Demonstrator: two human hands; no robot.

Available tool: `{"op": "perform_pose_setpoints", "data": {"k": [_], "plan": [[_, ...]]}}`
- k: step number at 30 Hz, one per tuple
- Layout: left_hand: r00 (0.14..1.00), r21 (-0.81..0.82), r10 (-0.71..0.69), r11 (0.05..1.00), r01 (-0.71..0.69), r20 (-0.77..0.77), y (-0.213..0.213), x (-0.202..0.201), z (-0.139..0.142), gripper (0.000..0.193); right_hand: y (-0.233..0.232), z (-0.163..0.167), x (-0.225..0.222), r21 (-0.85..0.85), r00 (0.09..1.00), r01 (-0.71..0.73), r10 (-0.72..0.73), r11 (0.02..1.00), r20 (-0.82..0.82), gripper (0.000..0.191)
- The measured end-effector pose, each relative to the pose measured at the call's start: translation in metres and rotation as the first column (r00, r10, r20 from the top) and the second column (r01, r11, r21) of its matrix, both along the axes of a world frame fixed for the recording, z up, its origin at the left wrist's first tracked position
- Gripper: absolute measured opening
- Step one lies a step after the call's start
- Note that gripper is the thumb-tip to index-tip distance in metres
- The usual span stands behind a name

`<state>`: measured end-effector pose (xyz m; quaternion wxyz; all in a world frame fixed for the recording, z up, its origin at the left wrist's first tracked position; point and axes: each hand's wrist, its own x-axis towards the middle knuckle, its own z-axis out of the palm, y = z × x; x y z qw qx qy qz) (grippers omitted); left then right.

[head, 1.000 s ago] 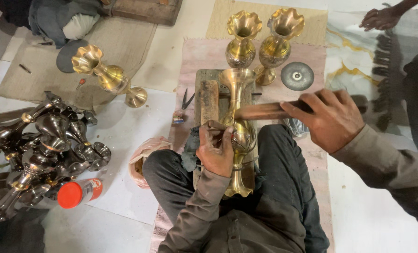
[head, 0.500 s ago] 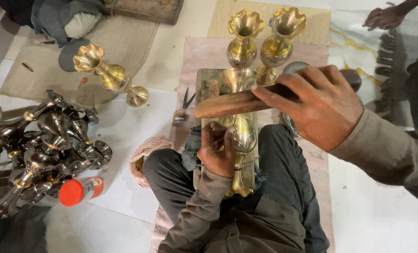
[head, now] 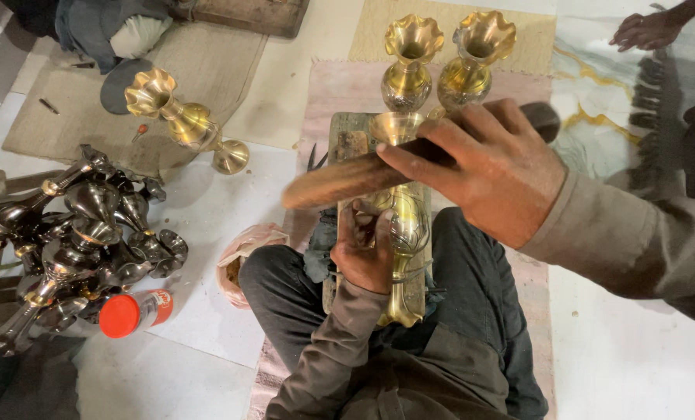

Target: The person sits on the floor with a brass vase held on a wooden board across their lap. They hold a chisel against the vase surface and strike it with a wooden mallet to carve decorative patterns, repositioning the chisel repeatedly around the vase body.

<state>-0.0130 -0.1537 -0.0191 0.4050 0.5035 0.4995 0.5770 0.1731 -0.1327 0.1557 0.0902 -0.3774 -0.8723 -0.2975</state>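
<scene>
Steadying a brass vase (head: 403,233) on the wooden block (head: 353,144).
Left hand (head: 367,249) presses the vase, grip closed around it; right hand (head: 491,167) grips a wooden mallet (head: 340,180) above.

Small cylindrical container with a round orange-red cap and red-and-white label (head: 136,312) lies on its side on the white floor (head: 207,342), beside the dark metal vases (head: 75,241).

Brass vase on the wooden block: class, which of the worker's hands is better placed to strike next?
Right hand: it holds the wooden mallet raised above the brass vase. The left hand rests on the vase.
</scene>
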Motion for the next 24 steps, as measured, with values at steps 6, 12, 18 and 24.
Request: {"op": "perform_pose_setpoints", "data": {"k": [6, 12, 18, 24], "plan": [[0.993, 0.092, -0.026, 0.995, 0.036, -0.113, 0.004, -0.002, -0.002, 0.041, 0.002, 0.002, -0.003, 0.085, 0.994, 0.035, -0.043, 0.996, 0.104, 0.047], [0.988, 0.023, -0.024, 0.999, 0.028, -0.149, 0.011, -0.004, -0.001, 0.041, 0.002, 0.005, 0.005, 0.059, 0.984, 0.087, -0.095, 0.994, 0.151, 0.044], [0.974, 0.039, -0.058, 0.997, 0.069, -0.219, 0.017, -0.007, 0.010, 0.023, 0.005, 0.000, 0.011, 0.073, 0.970, 0.131, -0.143, 0.989, 0.196, 0.041], [0.965, 0.030, -0.156, 0.986, 0.166, -0.212, 0.029, -0.010, 0.015, 0.030, 0.011, -0.008, 0.029, -0.022, 0.927, 0.256, -0.239, 0.966, 0.289, 0.045]]}}
